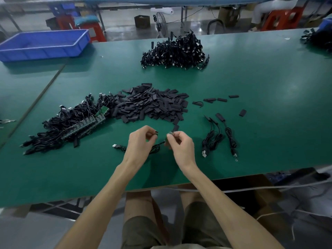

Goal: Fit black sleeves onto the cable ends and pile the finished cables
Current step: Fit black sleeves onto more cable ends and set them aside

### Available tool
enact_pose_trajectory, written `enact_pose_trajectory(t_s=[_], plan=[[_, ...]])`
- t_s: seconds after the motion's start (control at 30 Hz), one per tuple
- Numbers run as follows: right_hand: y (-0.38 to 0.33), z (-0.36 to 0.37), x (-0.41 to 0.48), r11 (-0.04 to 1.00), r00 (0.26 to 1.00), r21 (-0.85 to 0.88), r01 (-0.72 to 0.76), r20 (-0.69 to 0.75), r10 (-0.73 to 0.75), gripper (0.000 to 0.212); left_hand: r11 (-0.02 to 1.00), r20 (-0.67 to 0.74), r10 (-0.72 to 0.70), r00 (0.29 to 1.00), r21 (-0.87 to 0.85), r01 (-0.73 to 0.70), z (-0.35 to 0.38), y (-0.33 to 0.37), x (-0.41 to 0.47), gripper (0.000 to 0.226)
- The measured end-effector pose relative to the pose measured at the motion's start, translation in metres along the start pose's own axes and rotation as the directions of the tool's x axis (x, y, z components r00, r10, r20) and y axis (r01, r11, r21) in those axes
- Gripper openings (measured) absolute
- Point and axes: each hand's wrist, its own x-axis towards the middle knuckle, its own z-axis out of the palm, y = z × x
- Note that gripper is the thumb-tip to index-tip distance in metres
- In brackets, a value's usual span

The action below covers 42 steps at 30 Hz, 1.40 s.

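Grip: left hand [139, 141] is pinching a black sleeve [156, 132], right hand [180, 143] pinching the cable [156, 149] end. They are facing tip to tip, likely for threading, with the cable's slack trailing on the surface [260, 114] beneath.

Green work table [260, 90], heap of loose black sleeves [152, 105] at centre, tangle of cables with green boards [71, 126] touching its left side, second cable pile [174, 53] beyond, few separate cables [219, 137] at right, blue tray [45, 44] far left.
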Motion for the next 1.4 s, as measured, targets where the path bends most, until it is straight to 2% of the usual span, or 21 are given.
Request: enact_pose_trajectory(t_s=[0.1, 0.2, 0.33, 0.43, 0.53, 0.63, 0.73, 0.83, 0.9, 1.0, 1.1, 1.2, 1.27, 1.4], plan=[[-0.003, -0.01, 0.01, 0.97, 0.993, 0.225, -0.095, -0.052, 0.11, 0.012, 0.991, -0.005, -0.09, 0.996, -0.099, 0.089, -0.009, -0.015, 0.006, 0.009], [-0.009, -0.015, 0.013, 0.893, 0.985, 0.431, -0.131, -0.045, 0.166, 0.015, 0.936, 0.035, -0.157, 0.987, -0.313, 0.16, -0.013, -0.022, 0.005, 0.011], [-0.015, -0.022, 0.018, 0.792, 0.966, 0.593, -0.148, -0.086, 0.245, 0.021, 0.859, 0.044, -0.114, 0.992, -0.498, 0.121, -0.02, -0.028, -0.002, 0.018], [-0.019, -0.023, 0.018, 0.746, 0.971, 0.65, -0.144, -0.053, 0.233, 0.019, 0.85, 0.032, -0.126, 0.992, -0.512, 0.124, -0.021, -0.034, -0.005, 0.016], [-0.023, -0.02, 0.015, 0.752, 0.977, 0.642, -0.148, -0.023, 0.212, 0.015, 0.827, -0.056, -0.265, 0.963, -0.526, 0.197, -0.017, -0.04, -0.005, 0.007], [-0.025, -0.016, 0.012, 0.825, 0.988, 0.548, -0.14, 0.022, 0.153, 0.016, 0.755, -0.051, -0.386, 0.921, -0.592, 0.283, -0.015, -0.043, -0.003, 0.003], [-0.024, -0.009, 0.005, 0.919, 0.998, 0.392, -0.044, 0.051, 0.026, 0.015, 0.723, 0.024, -0.325, 0.946, -0.638, 0.264, -0.014, -0.038, 0.001, 0.01], [-0.021, -0.003, 0.002, 0.951, 0.996, 0.31, 0.008, 0.079, -0.034, 0.014, 0.687, 0.151, -0.182, 0.972, -0.688, 0.235, -0.015, -0.026, 0.003, 0.012], [-0.02, -0.001, -0.001, 0.963, 0.995, 0.266, 0.037, 0.082, -0.061, 0.012, 0.7, 0.177, -0.129, 0.976, -0.681, 0.216, -0.015, -0.02, 0.005, 0.012], [-0.021, 0.002, -0.006, 0.973, 0.984, 0.176, 0.148, 0.074, -0.163, 0.012, 0.722, 0.123, -0.137, 0.983, -0.667, 0.184, -0.012, -0.015, 0.008, 0.011], [-0.025, 0.002, -0.011, 0.966, 0.968, 0.168, 0.195, 0.124, -0.216, 0.011, 0.703, -0.011, -0.273, 0.962, -0.685, 0.192, -0.01, -0.017, 0.013, 0.012], [-0.025, 0.0, -0.016, 0.964, 0.937, 0.21, 0.162, 0.274, -0.217, 0.011, 0.629, -0.077, -0.393, 0.916, -0.75, 0.206, -0.015, -0.027, 0.02, 0.016], [-0.021, -0.003, -0.019, 0.963, 0.929, 0.248, 0.107, 0.319, -0.185, 0.012, 0.632, -0.097, -0.421, 0.902, -0.744, 0.215, -0.023, -0.035, 0.023, 0.017], [-0.01, -0.018, -0.009, 0.946, 0.991, 0.323, -0.037, 0.135, -0.008, 0.018, 0.785, -0.214, -0.418, 0.883, -0.573, 0.233, -0.036, -0.056, 0.026, 0.006]])
